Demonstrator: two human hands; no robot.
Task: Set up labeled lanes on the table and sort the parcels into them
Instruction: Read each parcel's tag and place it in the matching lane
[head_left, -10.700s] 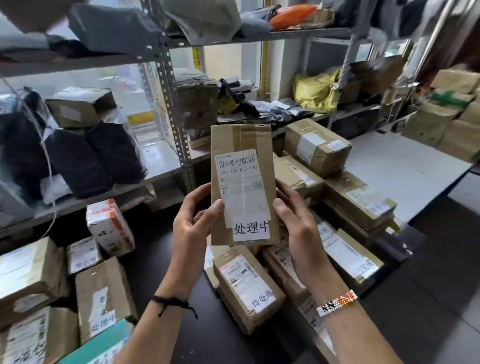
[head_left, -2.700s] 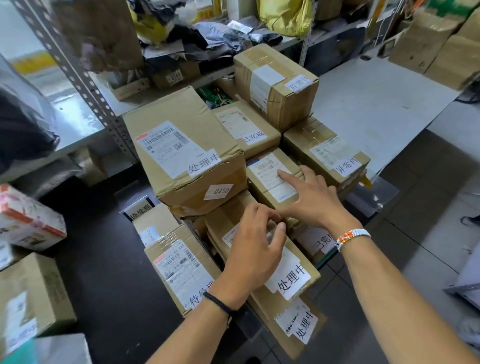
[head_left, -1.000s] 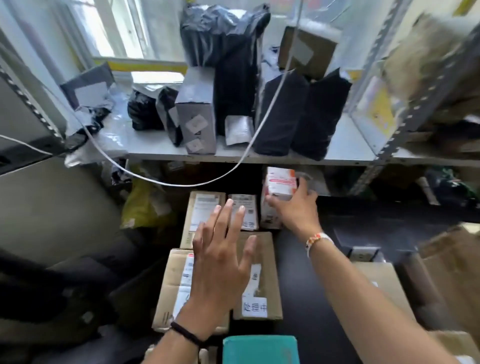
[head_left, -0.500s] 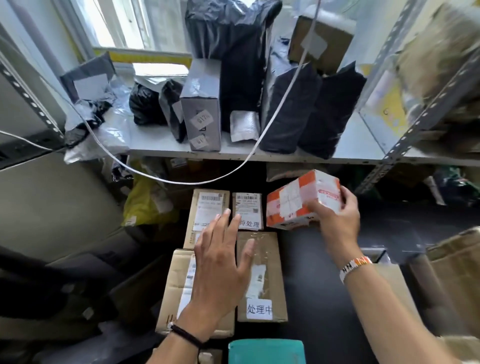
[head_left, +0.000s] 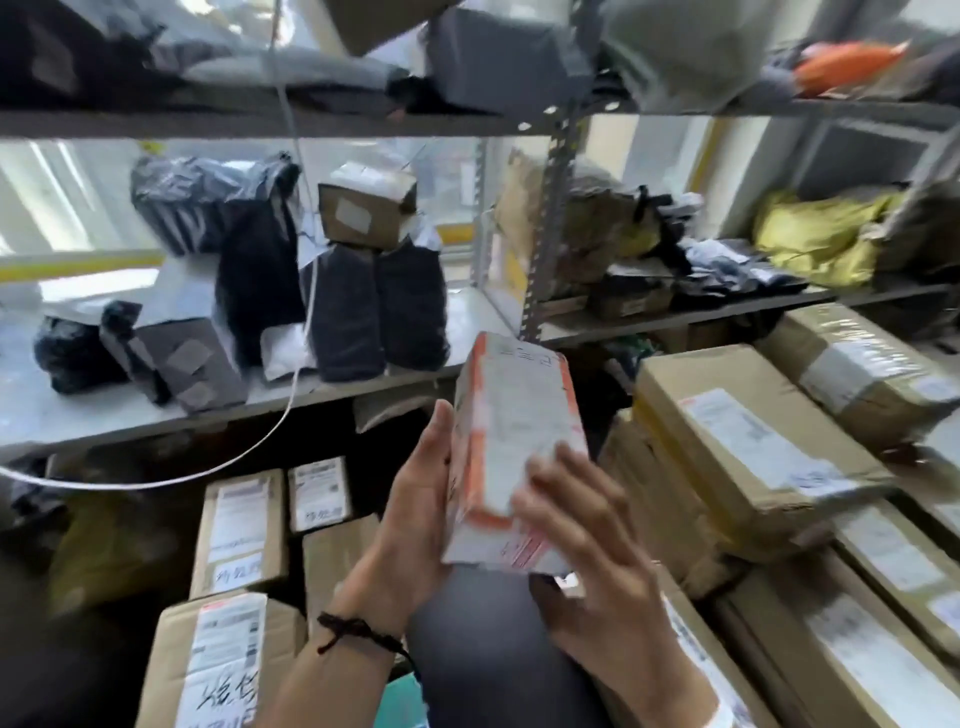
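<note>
While it was held clear of the table, the white-and-orange parcel (head_left: 514, 431) stood nearly upright at the centre of the view, its long axis vertical and its top tilted slightly away from the camera. Printed markings on its faces were too blurred to read.

The left hand (head_left: 415, 519) gripped the parcel along its left long side, with the thumb laid up the front edge and the fingers out of sight behind it. The right hand (head_left: 587, 561) was at the near, lower right corner, with fingers spread across the front face. Motion blur prevented any reading of whether it gripped the parcel or only touched it. A black cord bracelet (head_left: 358, 631) circled the left wrist.

Below the hands lay the dark table top (head_left: 493, 649). On its left side, brown cartons (head_left: 239, 530) lay flat in rows, each carrying a white shipping label and a handwritten tag. To the right, larger labelled cartons (head_left: 753, 447) were stacked in layers, rising near the parcel's level.

Farther back, a grey metal shelf (head_left: 78, 410) carried black bags (head_left: 358, 312) standing upright, a grey box (head_left: 176, 364) to their left and a small brown box (head_left: 369, 208) resting on top of the bags. A white cable (head_left: 249, 452) hung in a loop in front of the shelf. A yellow bag (head_left: 821, 234) lay on the far right shelf.
</note>
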